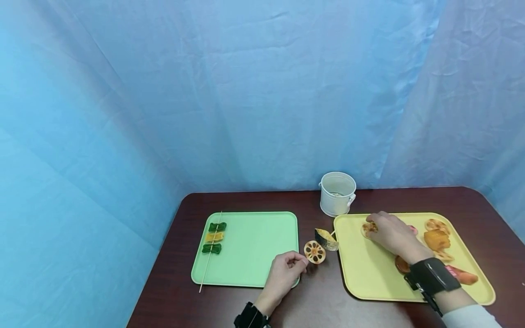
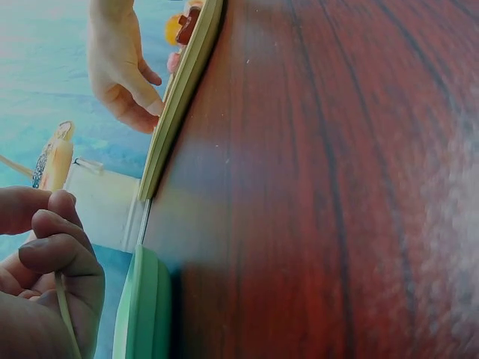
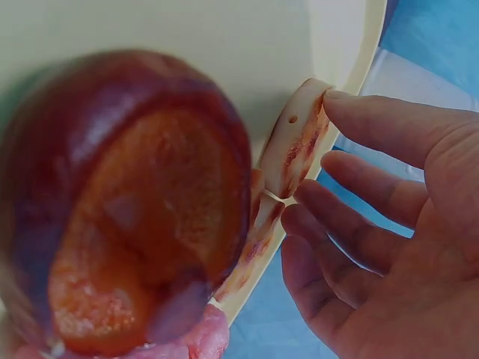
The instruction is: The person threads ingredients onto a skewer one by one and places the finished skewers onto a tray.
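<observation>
My left hand (image 1: pixel 285 269) pinches a thin wooden skewer (image 2: pixel 66 314) by the right edge of the green tray (image 1: pixel 258 246). On that skewer are a lotus root slice (image 1: pixel 314 252) and a dark-rinded pumpkin wedge (image 1: pixel 326 240); its tip pokes out beyond the wedge. My right hand (image 1: pixel 393 234) reaches over the yellow tray (image 1: pixel 369 282). Its thumb and fingertips touch opposite sides of a browned round slice (image 3: pixel 294 142), which has a small hole in its pale side. Another browned slice (image 3: pixel 251 250) lies beside it.
A finished-looking skewer (image 1: pixel 214 237) with green and yellow pieces lies on the green tray. Behind stands a small white bucket (image 1: pixel 337 196). The yellow tray also holds a mushroom-like brown piece (image 3: pixel 150 202), a sausage (image 1: pixel 465 275) and a yellow chunk (image 1: pixel 436 240).
</observation>
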### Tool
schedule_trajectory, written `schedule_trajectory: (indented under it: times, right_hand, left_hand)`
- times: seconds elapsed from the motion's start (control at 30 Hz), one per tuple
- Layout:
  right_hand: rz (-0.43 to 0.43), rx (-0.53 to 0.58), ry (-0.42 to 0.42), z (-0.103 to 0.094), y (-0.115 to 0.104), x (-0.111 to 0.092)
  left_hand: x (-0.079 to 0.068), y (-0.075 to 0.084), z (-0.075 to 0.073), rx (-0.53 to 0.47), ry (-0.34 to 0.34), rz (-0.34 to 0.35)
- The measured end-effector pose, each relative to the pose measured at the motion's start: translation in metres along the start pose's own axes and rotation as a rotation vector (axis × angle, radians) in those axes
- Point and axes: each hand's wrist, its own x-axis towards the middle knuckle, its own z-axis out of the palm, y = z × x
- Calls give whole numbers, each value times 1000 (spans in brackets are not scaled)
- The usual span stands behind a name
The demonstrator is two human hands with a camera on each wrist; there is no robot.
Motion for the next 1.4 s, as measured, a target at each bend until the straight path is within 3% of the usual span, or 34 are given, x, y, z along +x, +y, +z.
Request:
schedule_trajectory:
  times: [0.3, 0.63, 1.03, 1.2, 1.4]
  right_hand:
    - [-33, -100, 8, 0, -2, 1]
    - [-109, -138, 174, 3, -2, -6]
    - [-17, 67, 104, 4, -3, -12]
    - [-23, 109, 128, 2, -4, -15]
    - [-21, 142, 152, 0, -5, -18]
  left_hand:
    - [0, -1, 1, 7, 1, -3]
    - [0, -1, 4, 2, -2, -4]
    - [-2, 4, 3, -3, -4, -21]
    - [-5, 13, 4, -1, -8, -18]
    - [-2, 5, 5, -13, -13, -16]
